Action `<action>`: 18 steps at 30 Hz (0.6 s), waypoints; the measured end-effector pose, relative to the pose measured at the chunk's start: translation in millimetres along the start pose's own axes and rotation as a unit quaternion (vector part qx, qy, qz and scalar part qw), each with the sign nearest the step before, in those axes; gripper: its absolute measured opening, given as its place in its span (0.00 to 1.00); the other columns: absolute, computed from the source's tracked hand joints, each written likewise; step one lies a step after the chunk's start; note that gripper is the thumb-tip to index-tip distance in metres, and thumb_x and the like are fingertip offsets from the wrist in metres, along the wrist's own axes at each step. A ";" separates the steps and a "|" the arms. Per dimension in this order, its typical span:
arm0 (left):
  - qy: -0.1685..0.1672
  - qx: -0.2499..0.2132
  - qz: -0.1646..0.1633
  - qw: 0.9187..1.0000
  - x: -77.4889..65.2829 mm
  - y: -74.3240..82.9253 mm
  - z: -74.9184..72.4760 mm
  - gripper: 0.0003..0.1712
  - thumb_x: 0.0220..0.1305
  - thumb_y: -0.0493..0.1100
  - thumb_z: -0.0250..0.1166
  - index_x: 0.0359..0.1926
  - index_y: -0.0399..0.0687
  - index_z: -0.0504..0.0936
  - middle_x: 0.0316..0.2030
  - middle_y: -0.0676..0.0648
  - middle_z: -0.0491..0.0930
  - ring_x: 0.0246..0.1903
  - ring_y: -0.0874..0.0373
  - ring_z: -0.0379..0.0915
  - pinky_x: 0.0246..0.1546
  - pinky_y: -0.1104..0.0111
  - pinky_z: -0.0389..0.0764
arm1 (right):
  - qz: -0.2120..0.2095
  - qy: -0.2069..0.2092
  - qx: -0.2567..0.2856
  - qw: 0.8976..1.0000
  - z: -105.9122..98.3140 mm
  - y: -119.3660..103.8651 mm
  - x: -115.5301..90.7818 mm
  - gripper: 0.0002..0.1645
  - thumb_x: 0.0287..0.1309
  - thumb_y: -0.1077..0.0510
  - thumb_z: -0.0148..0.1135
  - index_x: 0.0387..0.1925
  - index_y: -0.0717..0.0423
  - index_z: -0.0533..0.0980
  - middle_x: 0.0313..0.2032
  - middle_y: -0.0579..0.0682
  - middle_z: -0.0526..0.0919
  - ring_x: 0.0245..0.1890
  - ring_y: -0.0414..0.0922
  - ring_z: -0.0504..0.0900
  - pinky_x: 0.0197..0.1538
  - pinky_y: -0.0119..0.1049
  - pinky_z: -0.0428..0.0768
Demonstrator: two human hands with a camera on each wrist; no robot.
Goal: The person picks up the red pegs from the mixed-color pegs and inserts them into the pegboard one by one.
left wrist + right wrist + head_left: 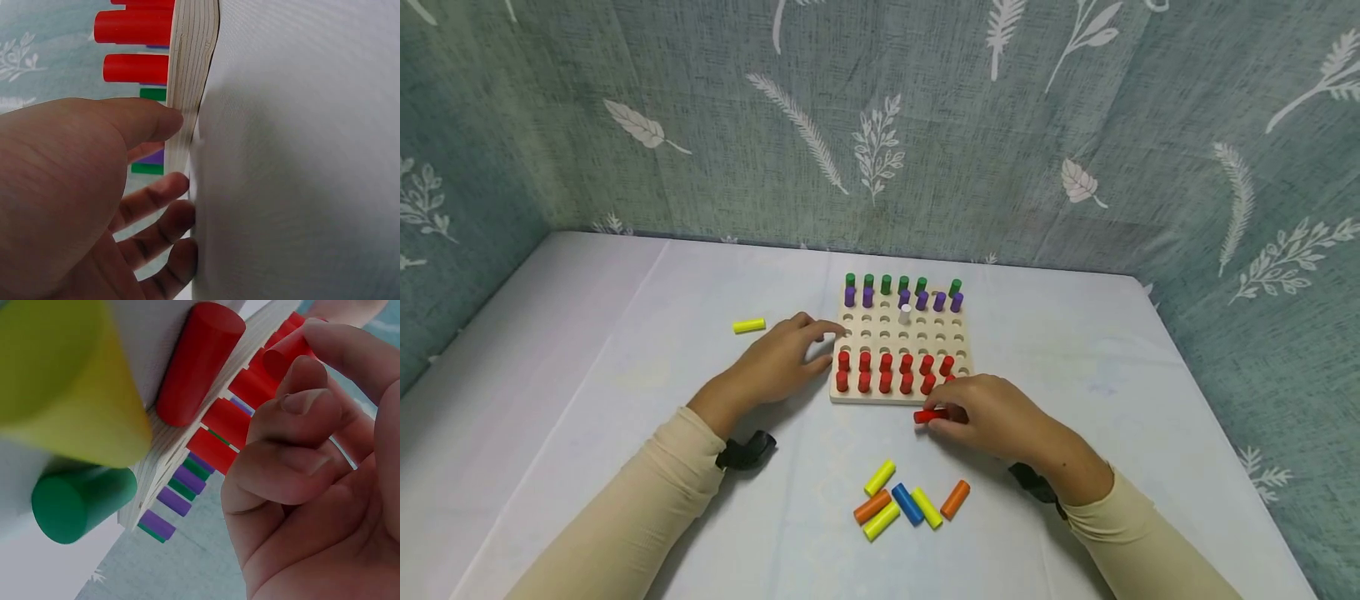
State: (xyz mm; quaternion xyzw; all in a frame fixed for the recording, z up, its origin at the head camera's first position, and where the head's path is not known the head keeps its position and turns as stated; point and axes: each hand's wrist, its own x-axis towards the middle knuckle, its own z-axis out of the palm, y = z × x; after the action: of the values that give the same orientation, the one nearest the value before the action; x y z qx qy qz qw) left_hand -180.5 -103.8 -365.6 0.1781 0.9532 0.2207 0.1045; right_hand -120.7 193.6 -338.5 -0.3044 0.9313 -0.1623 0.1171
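Observation:
The wooden peg board (855, 398) carries green and purple pegs at the back, one white peg (905, 314), and two rows of red pegs at the front. My left hand (778, 358) rests at its left edge, index finger over the border; the thumb (153, 122) touches the wooden side in the left wrist view. Just before the front edge, my right hand (992, 417) pinches a red peg (929, 416) between thumb and fingers. In the right wrist view another red peg (200, 362) lies against the board, and a green peg (84, 503) lies farther along.
A yellow peg (749, 326) lies left of the board, beyond the left hand. Nearer to me is a loose group of yellow, orange and blue (907, 504) pegs. A yellow peg (62, 381) looms close to the right wrist camera. A patterned curtain (880, 125) stands behind the white-covered table.

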 end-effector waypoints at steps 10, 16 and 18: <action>0.000 0.000 0.003 1.000 -0.8 -2.1 1.5 0.27 0.68 0.47 0.64 0.67 0.61 0.72 0.54 0.43 0.76 0.54 0.48 0.75 0.53 0.52 0.79 | -0.006 0.017 0.014 1.000 -2.7 1.2 -1.8 0.10 0.61 0.52 0.69 0.44 0.48 0.83 0.23 0.35 0.75 0.25 0.33 0.70 0.29 0.27 0.71; 0.004 -0.002 0.006 1.000 -0.2 -2.0 2.5 0.27 0.68 0.48 0.64 0.67 0.61 0.72 0.54 0.43 0.76 0.54 0.48 0.74 0.54 0.51 0.79 | 0.018 0.023 0.034 0.999 -6.3 1.4 -2.6 0.12 0.62 0.53 0.68 0.46 0.50 0.80 0.20 0.35 0.74 0.22 0.33 0.70 0.28 0.28 0.73; 0.004 -0.003 0.004 1.000 -0.9 -2.3 2.7 0.27 0.68 0.48 0.64 0.68 0.61 0.72 0.54 0.43 0.76 0.54 0.48 0.74 0.54 0.51 0.79 | 0.024 0.023 0.042 0.999 -7.4 1.1 -2.4 0.12 0.62 0.54 0.69 0.46 0.50 0.79 0.20 0.36 0.74 0.21 0.33 0.70 0.27 0.28 0.73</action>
State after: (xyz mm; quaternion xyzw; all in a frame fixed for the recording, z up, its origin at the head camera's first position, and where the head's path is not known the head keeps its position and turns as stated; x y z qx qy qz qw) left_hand -179.6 -105.1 -369.0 0.1812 0.9522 0.2243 0.1003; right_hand -121.8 197.7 -331.8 -0.2726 0.9333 -0.2052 0.1120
